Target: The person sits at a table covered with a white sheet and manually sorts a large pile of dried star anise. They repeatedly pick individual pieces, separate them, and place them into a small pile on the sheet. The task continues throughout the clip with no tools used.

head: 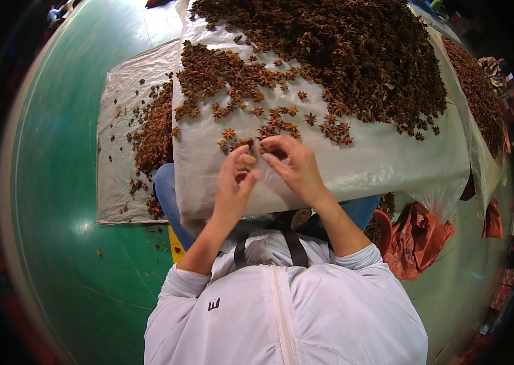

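Note:
Over the front of a plastic-sheeted table (375, 159), my two hands are close together. My right hand (297, 166) pinches a small brown piece of star anise (263, 149) between thumb and forefinger, mostly covered by the fingertips. To its left, my left hand (235, 180) has curled fingers, the thumb apart from them, and nothing visible between. Loose star anise (241, 144) lies just beyond the left fingertips. Further off are a loose cluster of star anise (282, 124) and a spread batch (220, 75). A large dark heap of star anise (352, 50) covers the far right.
Left of the table, a lower sheeted surface (120, 118) bears a reddish-brown pile (154, 132). Another heap (478, 91) lies at the far right. By my right knee are a red tub (387, 232) and a red plastic bag (421, 242) on the floor.

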`<state>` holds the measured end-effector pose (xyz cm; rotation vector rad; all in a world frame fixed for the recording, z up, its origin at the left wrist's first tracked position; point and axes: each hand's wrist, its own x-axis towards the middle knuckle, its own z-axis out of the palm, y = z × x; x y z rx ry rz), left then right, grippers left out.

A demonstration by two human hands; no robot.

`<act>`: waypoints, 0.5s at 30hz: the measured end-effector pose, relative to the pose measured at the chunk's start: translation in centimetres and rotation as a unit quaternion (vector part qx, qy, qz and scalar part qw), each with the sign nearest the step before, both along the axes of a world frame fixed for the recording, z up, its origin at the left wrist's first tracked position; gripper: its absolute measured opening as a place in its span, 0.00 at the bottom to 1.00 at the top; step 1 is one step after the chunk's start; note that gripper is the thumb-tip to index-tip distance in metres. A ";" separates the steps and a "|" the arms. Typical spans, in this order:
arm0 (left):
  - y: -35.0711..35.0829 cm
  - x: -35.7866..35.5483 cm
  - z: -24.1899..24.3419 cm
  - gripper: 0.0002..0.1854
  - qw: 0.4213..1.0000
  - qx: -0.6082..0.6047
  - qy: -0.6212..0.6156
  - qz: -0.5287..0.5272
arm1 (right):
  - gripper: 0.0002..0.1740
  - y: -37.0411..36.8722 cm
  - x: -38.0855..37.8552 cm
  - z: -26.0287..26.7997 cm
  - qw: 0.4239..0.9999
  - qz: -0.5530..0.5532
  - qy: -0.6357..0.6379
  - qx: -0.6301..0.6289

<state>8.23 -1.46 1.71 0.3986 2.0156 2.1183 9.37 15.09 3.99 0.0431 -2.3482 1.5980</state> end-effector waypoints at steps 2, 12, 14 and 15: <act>0.1 -1.4 -0.8 0.18 0.996 0.060 -0.060 -0.007 | 0.14 -0.8 0.8 -0.2 0.999 0.026 0.030 -0.007; -0.8 -1.6 2.4 0.05 0.929 -0.264 0.223 -0.136 | 0.18 -1.0 3.1 -0.9 0.957 0.017 0.111 0.268; -0.8 -0.9 4.0 0.04 0.926 -0.222 0.208 -0.224 | 0.20 -0.7 3.0 -0.7 0.942 0.018 0.173 0.287; -0.9 -0.3 4.7 0.04 0.930 -0.193 0.189 -0.248 | 0.21 -0.2 2.5 -0.6 0.945 -0.062 0.082 0.310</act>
